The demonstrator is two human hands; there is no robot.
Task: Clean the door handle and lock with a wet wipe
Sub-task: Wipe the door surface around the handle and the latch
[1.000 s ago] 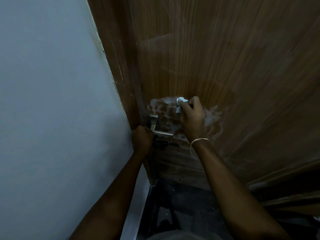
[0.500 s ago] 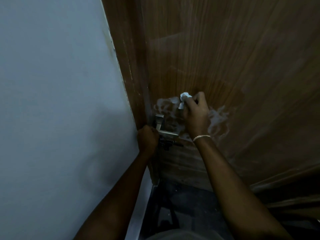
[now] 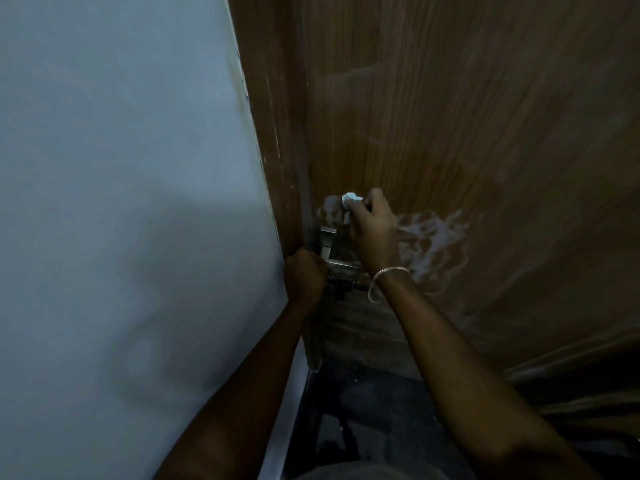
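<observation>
White wet wipe (image 3: 349,197) bunched in your right hand (image 3: 374,230) presses the wooden door (image 3: 450,116) above the metal door handle (image 3: 327,245) — your left hand (image 3: 304,273) fisted at the door's edge.

Two hands: left hand (image 3: 304,273), right hand (image 3: 375,230); one wipe (image 3: 349,199); one handle (image 3: 329,245); one bracelet (image 3: 384,277); one door (image 3: 467,116).

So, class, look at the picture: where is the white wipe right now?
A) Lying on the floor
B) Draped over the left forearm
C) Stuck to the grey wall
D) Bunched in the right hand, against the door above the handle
D: the wipe is bunched in the right hand, pressed to the door above the metal handle.
</observation>
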